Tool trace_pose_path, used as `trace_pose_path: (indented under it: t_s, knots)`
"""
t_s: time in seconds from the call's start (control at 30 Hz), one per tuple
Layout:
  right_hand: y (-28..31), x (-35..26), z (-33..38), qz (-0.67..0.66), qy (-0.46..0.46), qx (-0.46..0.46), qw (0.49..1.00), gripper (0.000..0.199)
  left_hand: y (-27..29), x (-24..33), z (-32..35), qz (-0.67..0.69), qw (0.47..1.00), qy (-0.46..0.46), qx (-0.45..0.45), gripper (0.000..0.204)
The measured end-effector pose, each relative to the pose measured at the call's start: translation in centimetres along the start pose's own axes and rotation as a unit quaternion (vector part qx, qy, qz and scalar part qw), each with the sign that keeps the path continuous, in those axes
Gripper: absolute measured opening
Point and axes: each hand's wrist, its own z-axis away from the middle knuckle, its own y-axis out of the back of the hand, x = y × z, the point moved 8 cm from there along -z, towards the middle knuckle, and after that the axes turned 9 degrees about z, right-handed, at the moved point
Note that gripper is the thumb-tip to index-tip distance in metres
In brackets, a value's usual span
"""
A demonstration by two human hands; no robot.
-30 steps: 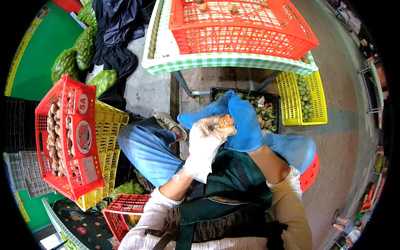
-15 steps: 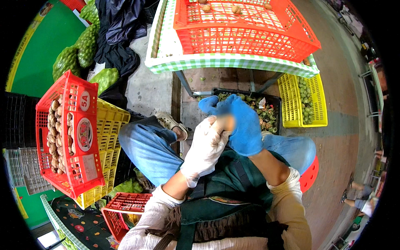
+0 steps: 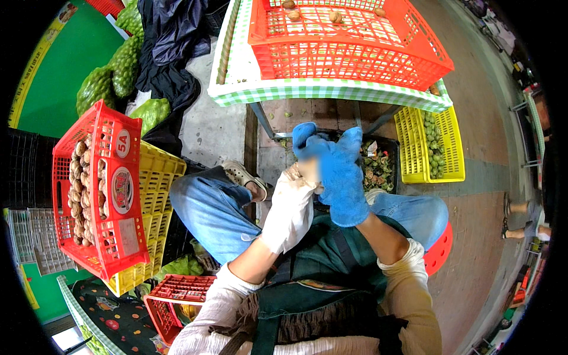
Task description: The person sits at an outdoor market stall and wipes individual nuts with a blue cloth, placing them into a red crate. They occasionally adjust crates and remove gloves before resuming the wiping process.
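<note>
Left hand (image 3: 291, 207), in a white glove, pinches a small pale nut (image 3: 309, 171); the grip is closed on it. Right hand (image 3: 340, 171), in a blue glove, wraps round it from the right, a peeling step, apparently. The black crate (image 3: 378, 168) of husks lies just beyond both hands. Next move likely calls for a firm pinch while the husk is worked loose.

I sit at a low table (image 3: 331, 94) covered in a green-and-white checked cloth, and everything lies around it. Under it the floor (image 3: 307, 115) is brown tile; to its left runs a grey concrete strip (image 3: 210, 127), and further left a green wall (image 3: 50, 71). Right of the table the pavement (image 3: 485, 118) stretches away, with a pale band (image 3: 473, 186) across it, in even daylight. Behind me, well back from the table, I see a red stool (image 3: 439, 251).
</note>
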Motion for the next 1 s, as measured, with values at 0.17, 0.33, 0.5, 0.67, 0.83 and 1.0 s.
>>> trace_pose_path:
  t_s: [0.17, 0.33, 0.5, 0.67, 0.83, 1.0]
  knots:
    - [0.7, -0.4, -0.3, -0.044, 0.048, 0.073, 0.995, 0.023, -0.1, -2.3, 0.5, -0.007, 0.999, -0.01, 0.052, 0.021]
    - [0.6, 1.6, -1.1, -0.626, -0.153, -0.008, 0.765, 0.024, -1.1, -0.7, -0.1, 0.196, 0.978, -0.007, 0.075, 0.024]
    - [3.6, 0.1, -1.5, -0.225, 0.049, -0.016, 0.973, 0.064, 0.0, 1.9, -0.9, 0.102, 0.988, -0.073, 0.089, 0.031]
    - [0.8, -1.7, -0.6, 0.256, 0.066, -0.044, 0.963, 0.031, 0.6, 3.8, -0.2, -0.111, 0.977, -0.162, 0.087, 0.018]
    - [0.4, 0.7, 0.9, -0.162, 0.007, 0.07, 0.984, 0.018, -0.9, 5.5, 0.2, -0.215, 0.937, -0.274, -0.01, 0.015]
    - [-2.8, 2.6, 0.4, -0.626, -0.192, -0.071, 0.753, 0.015, -1.7, 5.1, -0.3, -0.234, 0.941, -0.245, -0.022, 0.03]
